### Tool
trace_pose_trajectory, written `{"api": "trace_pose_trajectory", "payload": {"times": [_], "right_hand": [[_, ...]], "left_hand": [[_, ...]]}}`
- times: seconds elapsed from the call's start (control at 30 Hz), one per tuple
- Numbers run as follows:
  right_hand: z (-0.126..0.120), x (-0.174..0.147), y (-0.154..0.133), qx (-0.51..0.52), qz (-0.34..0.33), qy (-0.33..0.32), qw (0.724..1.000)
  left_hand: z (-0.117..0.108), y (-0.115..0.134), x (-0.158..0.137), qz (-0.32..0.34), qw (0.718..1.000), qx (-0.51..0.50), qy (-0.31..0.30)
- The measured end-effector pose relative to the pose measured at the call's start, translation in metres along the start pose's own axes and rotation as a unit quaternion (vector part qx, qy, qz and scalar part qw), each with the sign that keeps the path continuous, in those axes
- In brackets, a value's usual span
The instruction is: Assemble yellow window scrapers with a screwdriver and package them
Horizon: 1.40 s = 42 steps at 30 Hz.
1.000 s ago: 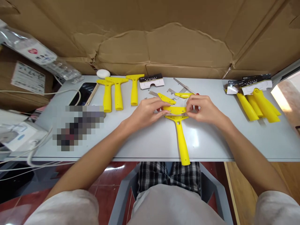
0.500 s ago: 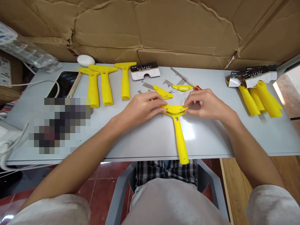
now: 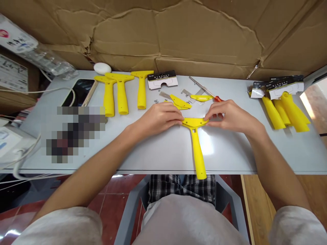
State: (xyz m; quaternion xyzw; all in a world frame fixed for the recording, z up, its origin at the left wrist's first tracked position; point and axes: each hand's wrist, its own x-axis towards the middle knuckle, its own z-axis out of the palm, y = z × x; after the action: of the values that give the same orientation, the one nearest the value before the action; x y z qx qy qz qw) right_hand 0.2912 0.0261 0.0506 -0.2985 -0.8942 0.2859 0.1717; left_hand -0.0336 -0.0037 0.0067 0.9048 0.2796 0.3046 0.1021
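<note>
I have a pale grey-white table (image 3: 158, 154) stretched across my view. Along its far edge, to the left, I see a white rounded object (image 3: 102, 68), a phone (image 3: 83, 89) screen up, three yellow T-shaped handles (image 3: 122, 97) and a black-and-white card (image 3: 162, 81). Near the middle I make out loose screws (image 3: 156, 101), thin metal blades (image 3: 165, 95), small yellow pieces (image 3: 201, 98) and a screwdriver (image 3: 208, 90) lying at a slant. Far right, yellow handles with printed cards (image 3: 286, 87) sit bunched together. A yellow scraper (image 3: 198, 149) overhangs the near edge; I can't tell whether it rests flat.
</note>
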Motion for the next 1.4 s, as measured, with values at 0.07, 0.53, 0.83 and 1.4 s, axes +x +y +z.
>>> {"api": "trace_pose_trajectory", "payload": {"times": [0.07, 0.53, 0.83, 1.4], "right_hand": [[0.000, 0.000, 0.000, -0.003, 0.000, -0.007, 1.000], [0.009, 0.003, -0.001, -0.026, -0.011, -0.014, 1.000], [0.021, 0.006, 0.008, -0.035, -0.048, -0.041, 0.997], [0.022, 0.006, 0.010, -0.037, -0.044, -0.044, 0.997]], "left_hand": [[-0.001, -0.001, 0.000, -0.008, 1.000, -0.001, -0.009], [-0.001, -0.002, -0.003, -0.040, 0.998, -0.008, -0.050], [0.003, 0.000, -0.003, -0.052, 0.995, -0.018, -0.082], [0.003, 0.000, -0.004, -0.067, 0.995, 0.010, -0.076]]}}
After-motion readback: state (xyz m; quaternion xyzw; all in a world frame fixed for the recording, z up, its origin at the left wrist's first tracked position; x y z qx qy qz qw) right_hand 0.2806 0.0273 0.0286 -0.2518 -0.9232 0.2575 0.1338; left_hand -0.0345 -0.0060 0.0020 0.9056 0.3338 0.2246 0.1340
